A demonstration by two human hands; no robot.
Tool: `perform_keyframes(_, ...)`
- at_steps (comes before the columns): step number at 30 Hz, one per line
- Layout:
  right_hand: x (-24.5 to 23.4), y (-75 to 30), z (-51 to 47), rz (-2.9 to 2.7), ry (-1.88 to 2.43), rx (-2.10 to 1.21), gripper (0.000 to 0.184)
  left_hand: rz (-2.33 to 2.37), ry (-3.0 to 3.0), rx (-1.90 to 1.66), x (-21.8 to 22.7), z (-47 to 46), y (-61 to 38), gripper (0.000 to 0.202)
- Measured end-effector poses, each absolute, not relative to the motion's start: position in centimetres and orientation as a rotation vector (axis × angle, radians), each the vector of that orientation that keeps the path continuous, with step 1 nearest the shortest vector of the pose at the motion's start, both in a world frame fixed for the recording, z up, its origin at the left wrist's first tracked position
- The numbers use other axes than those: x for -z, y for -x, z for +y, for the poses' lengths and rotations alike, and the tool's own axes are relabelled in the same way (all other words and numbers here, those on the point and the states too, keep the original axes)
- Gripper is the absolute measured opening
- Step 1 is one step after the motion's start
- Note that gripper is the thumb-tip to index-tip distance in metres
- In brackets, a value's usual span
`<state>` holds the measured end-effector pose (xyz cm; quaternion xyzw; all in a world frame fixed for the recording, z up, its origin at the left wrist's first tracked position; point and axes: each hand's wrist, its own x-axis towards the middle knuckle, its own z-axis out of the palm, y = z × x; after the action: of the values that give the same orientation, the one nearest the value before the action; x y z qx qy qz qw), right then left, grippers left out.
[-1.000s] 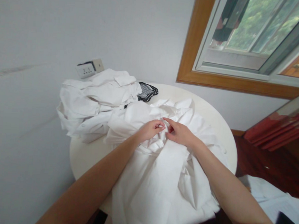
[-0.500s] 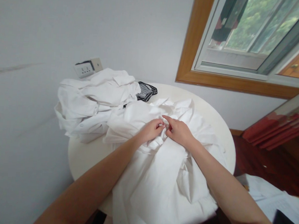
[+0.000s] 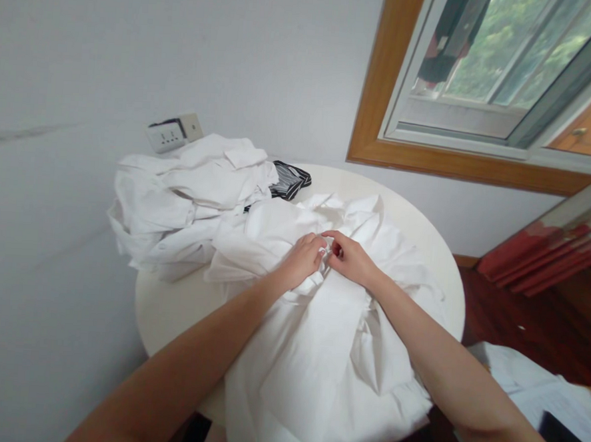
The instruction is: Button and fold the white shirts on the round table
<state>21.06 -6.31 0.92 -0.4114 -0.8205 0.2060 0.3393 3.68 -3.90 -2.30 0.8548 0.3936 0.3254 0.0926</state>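
A white garment (image 3: 317,362) lies bunched across the round white table (image 3: 174,313), its lower part hanging over the near edge. My left hand (image 3: 304,258) pinches a fold of it near the middle. Close beside it, my right hand (image 3: 348,256) has its fingers curled onto the same gathered spot, the fingertips of both hands almost meeting. What exactly lies between the fingertips is too small to make out. Creased cloth surrounds both hands.
More white clothes (image 3: 191,194) are heaped at the table's left, beside a black-and-white striped cloth (image 3: 290,181). A wall socket (image 3: 165,136) sits behind the heap. A wood-framed window (image 3: 364,132) is at upper right. Papers (image 3: 540,396) and a dark object (image 3: 565,441) lie at lower right.
My right index finger, stretched out before, has bent down toward the left hand. My left hand has rolled slightly over the fold. The garment has hardly shifted.
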Motion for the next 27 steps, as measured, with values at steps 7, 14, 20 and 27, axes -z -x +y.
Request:
perform_keyframes(7, -1.0, -21.0, -6.5, -2.155, 1.022, -0.550, 0.050, 1.213, -2.549, -0.908, 1.5, -4.6, -4.0, 0.018)
perform_keyframes(14, -0.6, -20.7, -6.5, -2.115, 1.080, -0.566, 0.050, 1.134, -2.452, -0.907, 1.3, -4.3, -3.6, 0.020)
perform_keyframes(20, -0.4, -20.8, -6.4, -2.130, 1.074, -0.575, 0.048, 1.041, -2.427, -0.853, 1.0, -4.1, -3.3, 0.021)
perform_keyframes(27, -0.5, -21.2, -6.1, -2.083, 1.095, -0.611, 0.042, 1.043, -2.474, -0.824, 1.3, -4.0, -3.0, 0.018)
